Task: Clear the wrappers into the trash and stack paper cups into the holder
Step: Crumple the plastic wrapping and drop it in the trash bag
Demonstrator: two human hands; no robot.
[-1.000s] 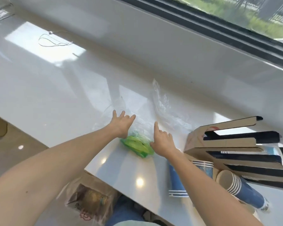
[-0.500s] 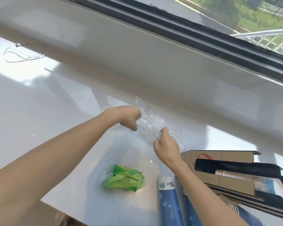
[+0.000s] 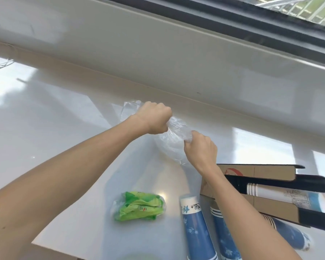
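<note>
On the far side of the counter (image 3: 45, 128), both fists, left hand (image 3: 154, 118) and right hand (image 3: 201, 149), are clenched on the clear wrapper (image 3: 174, 136). Green wrapper (image 3: 139, 206) lies nearer, cups (image 3: 195, 228) to its right.

You're looking down at a glossy white counter (image 3: 45, 128) lit with bright patches of sunlight. Behind it rises a pale sill (image 3: 158, 53), topped by a dark window frame (image 3: 233, 17). Through the glass (image 3: 308, 12) you see greenery and railings outside.

Clear wrapper (image 3: 174, 136) bunched above green wrapper (image 3: 139, 209) (crumpled), blue cup stacks (image 3: 197, 228) lying beside.
</note>
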